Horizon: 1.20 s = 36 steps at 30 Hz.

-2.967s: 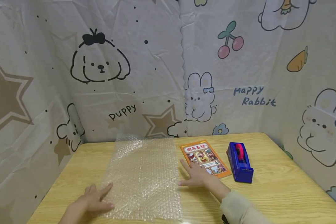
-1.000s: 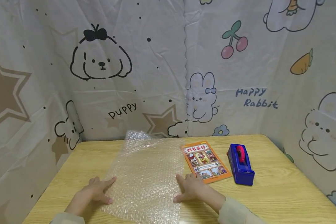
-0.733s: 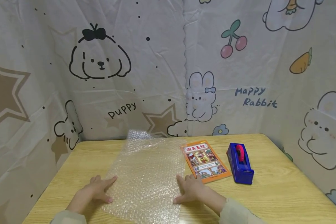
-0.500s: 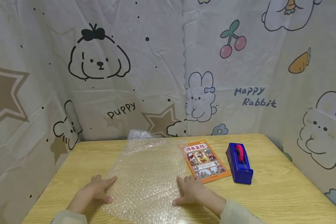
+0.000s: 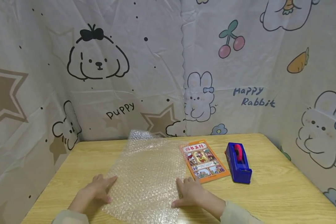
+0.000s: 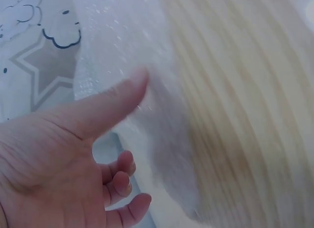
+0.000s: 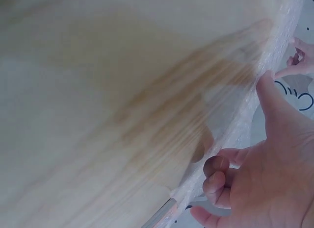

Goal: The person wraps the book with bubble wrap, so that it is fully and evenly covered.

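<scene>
A clear sheet of bubble wrap [image 5: 145,171] lies on the wooden table, its far end poking past the back edge. My left hand [image 5: 96,189] rests at its left edge, thumb and index finger spread. At the opposite edge, my right hand [image 5: 191,192] touches the sheet with thumb and index finger apart. In the left wrist view the left hand's thumb [image 6: 117,100] lies over the wrap, other fingers loosely bent. The right wrist view has the right hand [image 7: 274,169] along the wrap's edge. An orange comic-style book [image 5: 204,161] lies just beyond the right hand, its upper-left corner against or under the wrap.
A blue tape dispenser [image 5: 239,163] with a pink-red roll stands right of the book. The pale wooden table [image 5: 280,186] extends to both sides. Printed cloth [image 5: 145,74] with puppy and rabbit drawings hangs around the back and sides.
Over three seconds the wrap has skewed, its far end shifting right and upward. My right hand has come from the book to the wrap's right edge. In the last second the hands barely move.
</scene>
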Tool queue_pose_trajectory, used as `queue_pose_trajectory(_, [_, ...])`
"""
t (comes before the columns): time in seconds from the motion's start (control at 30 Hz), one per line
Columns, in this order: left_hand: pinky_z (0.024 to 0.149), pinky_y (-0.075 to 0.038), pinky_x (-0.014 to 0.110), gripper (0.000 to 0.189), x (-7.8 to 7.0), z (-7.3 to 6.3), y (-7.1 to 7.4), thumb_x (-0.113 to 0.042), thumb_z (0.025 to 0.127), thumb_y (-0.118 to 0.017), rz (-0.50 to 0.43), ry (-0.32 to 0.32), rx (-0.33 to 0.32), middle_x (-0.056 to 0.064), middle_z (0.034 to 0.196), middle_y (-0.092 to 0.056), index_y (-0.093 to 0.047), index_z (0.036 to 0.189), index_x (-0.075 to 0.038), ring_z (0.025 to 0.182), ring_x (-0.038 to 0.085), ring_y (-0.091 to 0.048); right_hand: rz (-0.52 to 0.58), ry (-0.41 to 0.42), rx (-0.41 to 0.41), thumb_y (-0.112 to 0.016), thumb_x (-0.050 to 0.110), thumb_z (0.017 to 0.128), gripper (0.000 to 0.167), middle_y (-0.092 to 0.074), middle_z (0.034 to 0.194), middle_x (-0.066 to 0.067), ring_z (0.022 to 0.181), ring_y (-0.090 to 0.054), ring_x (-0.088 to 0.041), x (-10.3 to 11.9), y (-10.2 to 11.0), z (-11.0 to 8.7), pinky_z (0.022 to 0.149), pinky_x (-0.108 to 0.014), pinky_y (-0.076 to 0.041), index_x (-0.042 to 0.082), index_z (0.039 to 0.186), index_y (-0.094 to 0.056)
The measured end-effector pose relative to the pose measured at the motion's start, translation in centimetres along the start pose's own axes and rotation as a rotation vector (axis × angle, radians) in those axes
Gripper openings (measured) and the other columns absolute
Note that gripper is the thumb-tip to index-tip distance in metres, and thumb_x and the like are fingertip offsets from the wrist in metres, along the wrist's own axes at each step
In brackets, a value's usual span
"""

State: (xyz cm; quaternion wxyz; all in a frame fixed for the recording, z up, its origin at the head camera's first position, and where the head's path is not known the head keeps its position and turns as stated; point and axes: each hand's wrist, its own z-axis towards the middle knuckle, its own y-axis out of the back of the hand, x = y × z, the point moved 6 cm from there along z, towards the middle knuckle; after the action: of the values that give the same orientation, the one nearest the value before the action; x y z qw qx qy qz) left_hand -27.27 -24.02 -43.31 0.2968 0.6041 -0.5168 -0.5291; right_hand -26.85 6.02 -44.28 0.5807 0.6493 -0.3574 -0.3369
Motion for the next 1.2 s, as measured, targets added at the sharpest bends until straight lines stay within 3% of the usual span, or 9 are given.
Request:
queue_pose_trajectory(0.17, [0.079,-0.042,0.061,0.094,-2.3,0.2,-0.1,0.003,0.055,-0.077,-0.046,-0.029,-0.013,0.043,0.123,-0.028,-0.030,0.138,0.005,0.115,0.055,-0.026,0.068,-0.004,0.001,-0.058,0.071,0.067,0.095,-0.058,0.114,-0.021,0.108,-0.052,-0.039,-0.5,0.2,-0.2,0.093,-0.060,-0.034,0.007,0.135,-0.038])
queue_pose_trajectory(0.37, [0.082,-0.039,0.065,0.089,-6.6,1.2,-1.2,0.004,0.058,-0.066,-0.066,-0.095,0.014,0.048,0.130,-0.018,-0.029,0.139,0.002,0.123,0.060,-0.014,0.217,-0.070,-0.015,-0.061,0.063,0.072,0.093,-0.053,0.121,-0.025,0.112,-0.049,-0.041,-2.8,0.7,-0.5,0.092,-0.063,-0.032,0.009,0.141,-0.032])
queue_pose_trajectory(0.53, [0.085,-0.038,0.063,0.078,-10.3,2.6,-2.2,-0.014,0.071,-0.072,-0.025,-0.151,0.033,0.041,0.129,-0.027,-0.035,0.138,-0.003,0.122,0.054,-0.024,0.315,-0.162,-0.015,-0.064,0.056,0.074,0.089,-0.051,0.123,-0.027,0.115,-0.046,-0.043,-5.7,1.2,-0.9,0.095,-0.066,-0.026,0.010,0.143,-0.030])
queue_pose_trajectory(0.63, [0.087,-0.036,0.063,0.084,-11.9,3.4,-2.9,-0.033,0.070,-0.076,0.029,-0.174,0.021,0.038,0.129,-0.030,-0.036,0.139,-0.007,0.122,0.052,-0.027,0.348,-0.210,-0.007,-0.064,0.055,0.075,0.089,-0.048,0.126,-0.029,0.116,-0.043,-0.046,-7.3,1.3,-1.3,0.095,-0.065,-0.026,0.011,0.144,-0.028])
queue_pose_trajectory(0.73, [0.088,-0.036,0.062,0.091,-12.5,3.7,-3.6,-0.039,0.064,-0.078,0.064,-0.160,0.022,0.035,0.128,-0.033,-0.035,0.139,-0.008,0.118,0.048,-0.032,0.372,-0.237,-0.005,-0.065,0.055,0.075,0.090,-0.046,0.128,-0.029,0.117,-0.042,-0.048,-8.6,1.2,-1.8,0.094,-0.066,-0.029,0.011,0.144,-0.026])
queue_pose_trajectory(0.97, [0.081,-0.040,0.064,0.099,-11.9,3.0,-3.8,-0.036,0.055,-0.084,0.064,-0.126,0.012,0.033,0.125,-0.035,-0.037,0.138,-0.009,0.107,0.050,-0.041,0.405,-0.274,0.003,-0.065,0.054,0.076,0.092,-0.046,0.127,-0.031,0.118,-0.041,-0.047,-10.9,1.1,-3.0,0.092,-0.067,-0.028,0.008,0.145,-0.023])
queue_pose_trajectory(1.13, [0.081,-0.041,0.064,0.104,-11.7,2.6,-3.6,-0.030,0.052,-0.086,0.062,-0.115,0.026,0.033,0.129,-0.032,-0.034,0.140,-0.011,0.107,0.051,-0.042,0.426,-0.308,-0.011,-0.064,0.054,0.077,0.093,-0.042,0.131,-0.031,0.122,-0.037,-0.047,-12.8,1.1,-3.4,0.093,-0.067,-0.026,0.006,0.144,-0.022])
queue_pose_trajectory(1.2, [0.083,-0.038,0.066,0.105,-12.3,2.5,-3.5,-0.028,0.052,-0.086,0.036,-0.111,0.046,0.035,0.134,-0.027,-0.033,0.141,-0.013,0.114,0.054,-0.037,0.440,-0.311,-0.018,-0.064,0.053,0.078,0.093,-0.043,0.130,-0.032,0.119,-0.041,-0.046,-13.4,1.1,-3.5,0.091,-0.064,-0.033,0.003,0.144,-0.021])
